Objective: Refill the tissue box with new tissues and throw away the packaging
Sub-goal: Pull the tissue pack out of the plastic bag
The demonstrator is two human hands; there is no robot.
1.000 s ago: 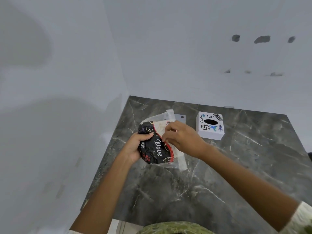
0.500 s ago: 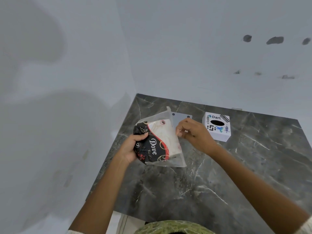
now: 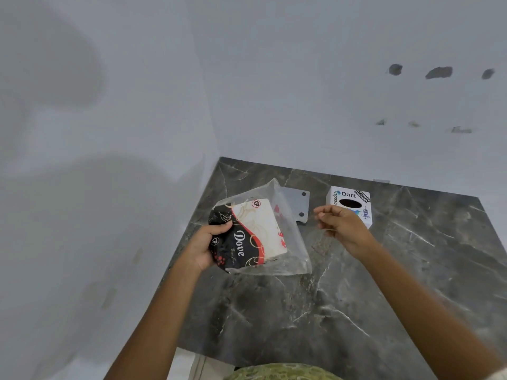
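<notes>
My left hand (image 3: 204, 246) grips the black end of a "Dove" tissue pack (image 3: 253, 234), black, red and white inside a loose clear plastic wrapper, held just above the dark marble counter (image 3: 356, 297). To its right my right hand (image 3: 343, 226) is apart from the pack, thumb and fingers pinched on what looks like a thin clear scrap of plastic (image 3: 322, 242) hanging below it. Behind that hand stands the white cube tissue box (image 3: 349, 202), printed "Dart", with a dark oval slot on top; no tissue shows in the slot.
A flat grey plate with two holes (image 3: 297, 204) lies on the counter between the pack and the box. Pale walls close the counter at the left and back. The counter's front edge runs near my body.
My right hand has pulled away from the pack to the right, with a clear scrap in its pinch. The wrapper now stands looser around the pack. My left hand keeps its grip.
</notes>
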